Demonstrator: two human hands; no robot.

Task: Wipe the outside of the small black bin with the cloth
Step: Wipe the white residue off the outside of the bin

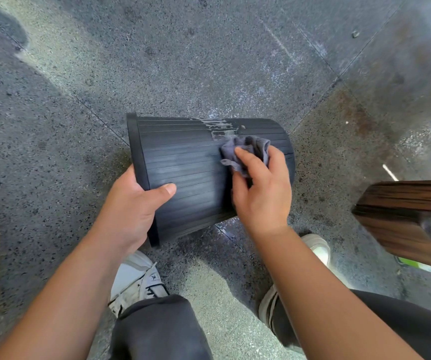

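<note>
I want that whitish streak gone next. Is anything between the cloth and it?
Nothing visible. The cloth under the right hand lies on the bin just below the whitish streak; only bare ribbed wall separates them.

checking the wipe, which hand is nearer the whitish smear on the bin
Right. The right hand presses the cloth just below the smear; the left hand grips the bin at its rim, farther off.

black ribbed bin (183,162), grey cloth (245,149), speckled grey floor (157,61)
</note>
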